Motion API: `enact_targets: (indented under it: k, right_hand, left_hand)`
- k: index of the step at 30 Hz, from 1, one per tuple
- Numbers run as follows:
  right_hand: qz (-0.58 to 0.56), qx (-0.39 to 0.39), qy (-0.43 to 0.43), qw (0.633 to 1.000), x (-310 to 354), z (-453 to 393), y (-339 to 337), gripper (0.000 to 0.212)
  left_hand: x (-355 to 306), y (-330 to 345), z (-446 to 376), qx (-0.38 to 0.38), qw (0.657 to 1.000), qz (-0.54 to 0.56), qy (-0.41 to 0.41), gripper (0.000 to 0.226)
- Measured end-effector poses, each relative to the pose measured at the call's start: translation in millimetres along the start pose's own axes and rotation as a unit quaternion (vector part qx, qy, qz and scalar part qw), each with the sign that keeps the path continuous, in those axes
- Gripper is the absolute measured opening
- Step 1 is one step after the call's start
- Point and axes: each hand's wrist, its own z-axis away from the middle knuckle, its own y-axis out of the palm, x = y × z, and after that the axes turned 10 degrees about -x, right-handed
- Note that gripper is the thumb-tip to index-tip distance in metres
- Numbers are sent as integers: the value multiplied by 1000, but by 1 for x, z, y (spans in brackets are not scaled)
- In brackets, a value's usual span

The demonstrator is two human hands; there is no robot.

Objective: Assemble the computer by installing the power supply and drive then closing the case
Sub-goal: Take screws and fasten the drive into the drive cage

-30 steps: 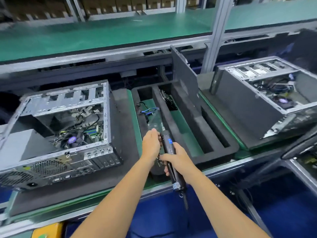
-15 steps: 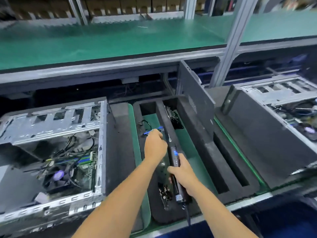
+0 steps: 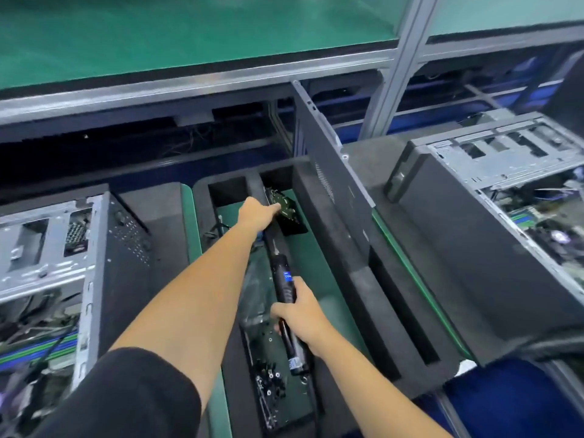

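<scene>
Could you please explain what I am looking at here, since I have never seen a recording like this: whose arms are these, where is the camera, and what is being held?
The camera sits on a person's head, looking down at their own arms over an assembly bench. The right hand grips an electric screwdriver. The left hand reaches forward to a drive lying in a black foam tray; whether it already grips it I cannot tell. An open computer case lies to the left, another open case to the right. A dark side panel stands upright in the tray. Small screws lie in the near compartment.

A green-topped shelf (image 3: pixel 189 36) on grey metal posts (image 3: pixel 401 67) spans the back.
</scene>
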Motion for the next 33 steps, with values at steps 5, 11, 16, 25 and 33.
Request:
enact_targets:
  k: [5,11,16,25,33]
  right_hand:
    - [3,25,27,999,-1,-10,-1,38]
    - [-22,40,47,998,3,-16,-5,39]
    - [-49,44,61,996,6,-13,-11,45]
    - [-170,35,-5,985,48,24,-22,42]
    - [-222,37,-106,969,108,94,1,24]
  left_hand:
    - [-14,24,-11,-22,1000,4,-14,51]
    - [-23,42,-18,-51,997,0,-51,39]
    - [-29,48,-8,-78,996,-34,-15,22]
    - [-35,-19,19,-90,975,199,-39,20]
    - [-37,-133,77,-62,942,328,-21,38]
